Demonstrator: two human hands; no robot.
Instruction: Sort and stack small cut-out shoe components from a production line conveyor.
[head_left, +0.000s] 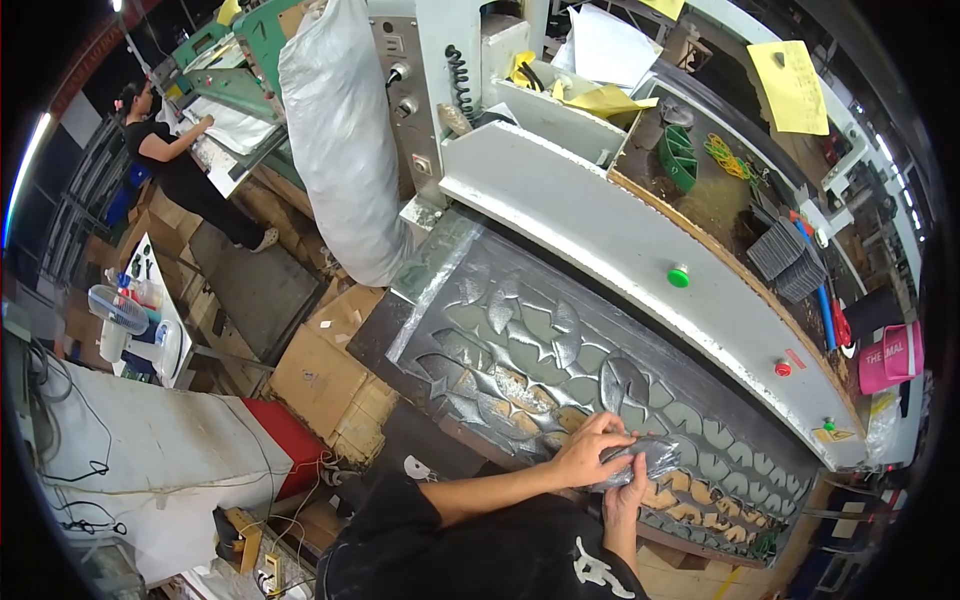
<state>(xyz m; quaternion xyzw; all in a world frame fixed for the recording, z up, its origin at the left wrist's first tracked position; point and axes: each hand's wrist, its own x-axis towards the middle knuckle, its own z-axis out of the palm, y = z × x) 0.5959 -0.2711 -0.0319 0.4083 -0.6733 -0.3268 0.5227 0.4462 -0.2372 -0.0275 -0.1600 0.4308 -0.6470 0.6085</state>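
Observation:
Both hands meet over the near side of a machine bed, closed around a small stack of shiny dark grey cut pieces (658, 456). My left hand (592, 452) grips it from the left, with its fingers bent over the top. From below, my right hand (626, 492) holds the near side, thumb pressed up against it. Under and beyond them lies a dark silvery sheet (650, 340) with rows of curved cut-out openings. Several loose leaf-shaped pieces, one of them a dark cut piece (624, 382), rest on the sheet near my left hand.
Beyond the bed runs a grey machine beam (600, 225) with a green button (679, 276) and a red button (782, 369). A tray above it holds tools and dark stacked pieces (785, 260). Left are a large white sack (340, 130), cardboard (325, 365), a fan (120, 318) and another person (175, 150).

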